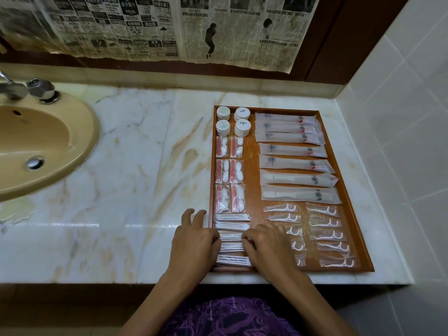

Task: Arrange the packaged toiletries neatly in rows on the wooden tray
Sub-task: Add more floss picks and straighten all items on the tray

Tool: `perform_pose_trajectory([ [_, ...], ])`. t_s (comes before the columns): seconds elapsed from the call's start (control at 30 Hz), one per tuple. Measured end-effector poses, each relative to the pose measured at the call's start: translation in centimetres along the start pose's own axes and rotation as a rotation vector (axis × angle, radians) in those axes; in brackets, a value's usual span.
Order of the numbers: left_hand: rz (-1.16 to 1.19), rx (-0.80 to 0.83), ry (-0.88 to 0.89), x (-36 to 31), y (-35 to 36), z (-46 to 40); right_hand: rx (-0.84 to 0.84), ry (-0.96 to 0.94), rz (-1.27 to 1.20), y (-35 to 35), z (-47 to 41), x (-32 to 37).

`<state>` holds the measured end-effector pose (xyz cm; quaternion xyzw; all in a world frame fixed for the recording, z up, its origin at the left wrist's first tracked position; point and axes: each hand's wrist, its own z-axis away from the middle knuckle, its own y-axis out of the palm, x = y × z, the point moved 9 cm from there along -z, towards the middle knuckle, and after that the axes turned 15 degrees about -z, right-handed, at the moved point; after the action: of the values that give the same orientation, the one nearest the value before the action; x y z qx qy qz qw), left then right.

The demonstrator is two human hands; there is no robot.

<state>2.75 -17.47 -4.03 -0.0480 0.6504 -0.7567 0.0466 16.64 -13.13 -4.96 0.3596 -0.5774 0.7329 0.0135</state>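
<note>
The left hand (194,241) and right hand (269,243) pinch a cotton swab packet (231,236) with curled fingers, probably to line it up on the wooden tray (349,190).

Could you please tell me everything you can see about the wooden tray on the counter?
The tray is a rectangular, reddish-brown wooden tray with a low raised rim. It lies flat on the marble counter, right of the sink, near the tiled wall. Packaged toiletries fill it in rows. The left hand overlaps its left rim and the right hand is over its near part, both on the cotton swab packets.
</note>
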Motion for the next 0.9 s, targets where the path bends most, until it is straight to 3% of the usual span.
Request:
perform_pose_trajectory([
  [0.37,0.039,-0.148,-0.003,0.1,-1.6,-0.9,-0.069,0.016,-0.039,-0.7,-0.7,-0.3],
  [0.9,0.035,-0.14,-0.013,0.4,-0.8,-1.8,-0.014,0.021,-0.042,-0.1,-1.8,-0.5],
])
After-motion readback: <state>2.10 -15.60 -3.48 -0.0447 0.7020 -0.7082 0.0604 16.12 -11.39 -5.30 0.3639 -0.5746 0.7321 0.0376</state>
